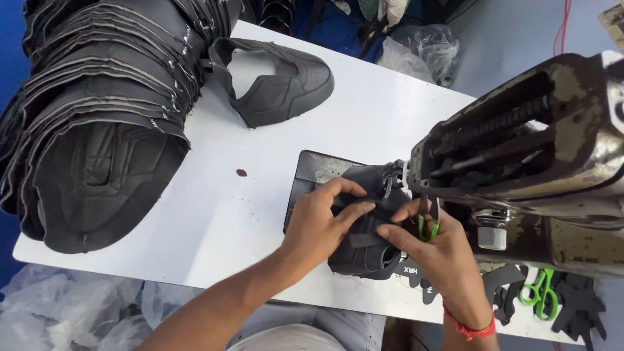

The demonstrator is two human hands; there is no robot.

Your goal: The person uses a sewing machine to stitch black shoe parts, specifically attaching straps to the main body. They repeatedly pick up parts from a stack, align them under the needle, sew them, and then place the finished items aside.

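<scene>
A black shoe upper (367, 250) lies under the head of an old sewing machine (520, 162), on its dark metal plate (312, 170). My left hand (318, 224) presses down on the upper's left side, fingers spread over it. My right hand (435, 250) holds the upper's right side close to the needle area, with a small green-handled thread snip (427, 227) tucked in its fingers. A red thread band sits on my right wrist.
A long stack of nested black shoe uppers (104, 104) fills the left of the white table (260, 214). One loose upper (279, 81) lies at the back. Green-handled scissors (539, 292) and black cut pieces (578, 305) lie at the right. Plastic bags sit beyond the table.
</scene>
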